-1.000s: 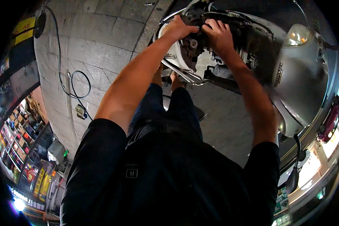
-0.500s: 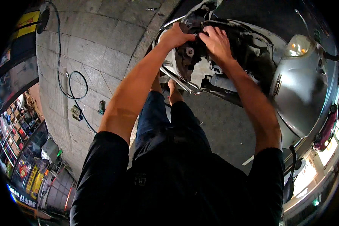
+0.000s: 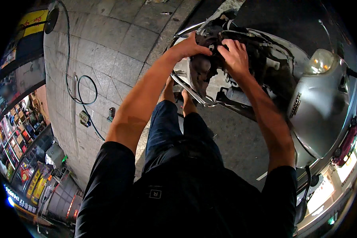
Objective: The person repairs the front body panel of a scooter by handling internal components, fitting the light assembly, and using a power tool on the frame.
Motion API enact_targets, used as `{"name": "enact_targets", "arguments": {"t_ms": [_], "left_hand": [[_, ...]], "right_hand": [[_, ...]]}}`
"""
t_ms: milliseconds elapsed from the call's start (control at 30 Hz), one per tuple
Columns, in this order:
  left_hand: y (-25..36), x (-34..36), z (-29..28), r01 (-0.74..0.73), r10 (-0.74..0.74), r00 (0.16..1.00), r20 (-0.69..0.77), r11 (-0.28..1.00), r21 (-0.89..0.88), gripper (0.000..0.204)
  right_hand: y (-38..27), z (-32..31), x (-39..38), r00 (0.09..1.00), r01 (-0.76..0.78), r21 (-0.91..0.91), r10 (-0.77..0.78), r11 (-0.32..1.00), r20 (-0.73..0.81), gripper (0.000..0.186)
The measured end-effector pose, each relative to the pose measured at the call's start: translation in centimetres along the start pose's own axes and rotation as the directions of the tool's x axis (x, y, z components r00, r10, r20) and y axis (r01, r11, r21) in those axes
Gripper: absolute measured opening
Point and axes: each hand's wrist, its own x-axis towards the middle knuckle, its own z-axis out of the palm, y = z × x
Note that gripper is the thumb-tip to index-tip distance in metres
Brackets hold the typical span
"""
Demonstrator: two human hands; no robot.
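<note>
Both bare hands are at the uncovered mechanism (image 3: pixel 201 70) of a silver motor scooter (image 3: pixel 319 115), which stands at the far end of the person's reach, with its headlight (image 3: pixel 322 62) to the right. The left hand (image 3: pixel 187 48) bears on the left side of the mechanism, thumb stretched inward; the right hand (image 3: pixel 236 59) faces it, thumb apart from the bent fingers, their tips among dark parts. Whether either hand is clamped on anything cannot be told, as shadow and the hands themselves cover the contact point. In this inspector's judgement, sound handling calls for the left hand to steady the part while the right works it by feel, with light, even pressure from opposed thumbs and no prying. Grease may make the metal slippery, so a firm footing for the fingertips matters. The right forearm should be held clear of the grey cylindrical part (image 3: pixel 237 95) below it, and the left clear of the chrome rail (image 3: pixel 192 92). Better light at the thumbs is advisable.
</note>
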Motion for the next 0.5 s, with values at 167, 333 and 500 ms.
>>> {"name": "enact_targets", "arguments": {"t_ms": [167, 333, 500], "left_hand": [[-0.2, -0.2, 0.2, 0.083, -0.079, 0.994, -0.07, 0.995, 0.057, 0.107], [0.8, -0.7, 0.3, 0.064, -0.056, 0.996, -0.07, 0.992, 0.109, 0.111], [1.1, -1.1, 0.1, 0.071, -0.061, 0.995, -0.073, 0.988, 0.138, 0.113]], "right_hand": [[-0.3, -0.6, 0.5, 0.998, -0.007, -0.025, 0.009, 1.0, 0.068, 0.024], [0.0, -0.3, 0.3, 0.999, 0.005, -0.05, -0.003, 0.999, 0.038, 0.017], [-0.3, -0.7, 0.9, 0.999, 0.019, -0.051, -0.016, 0.999, 0.05, 0.017]]}}
